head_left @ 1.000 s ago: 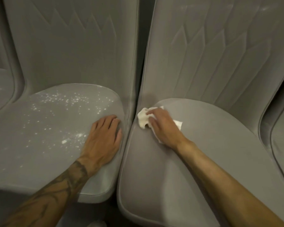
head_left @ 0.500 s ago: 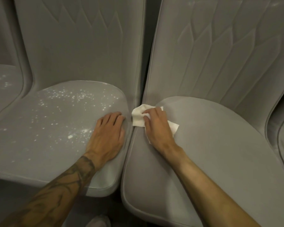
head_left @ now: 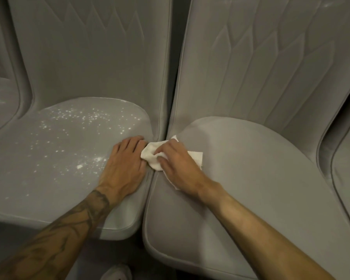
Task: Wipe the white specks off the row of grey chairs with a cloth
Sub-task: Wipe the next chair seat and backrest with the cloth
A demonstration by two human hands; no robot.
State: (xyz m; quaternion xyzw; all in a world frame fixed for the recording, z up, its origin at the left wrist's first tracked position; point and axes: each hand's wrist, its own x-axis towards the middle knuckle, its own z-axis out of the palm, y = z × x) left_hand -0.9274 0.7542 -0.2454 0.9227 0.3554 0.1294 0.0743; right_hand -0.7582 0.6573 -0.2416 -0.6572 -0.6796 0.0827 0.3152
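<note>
Leftward slid the cloth (head_left: 151, 157), gripped by right hand (head_left: 179, 166), meeting flat left hand (head_left: 123, 165) on speckled chair (head_left: 59, 150).

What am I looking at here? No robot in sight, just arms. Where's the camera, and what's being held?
No machine here: a person works with two bare hands. Every picture comes from one wide-angle camera worn on the head, looking forward and down. The left hand rests flat on a grey upholstered chair seat dotted with white specks. The right hand grips a crumpled white cloth at the gap between that seat and a second grey chair seat on its right, which looks speck-free. A third seat at the far left edge is speckled too.
</note>
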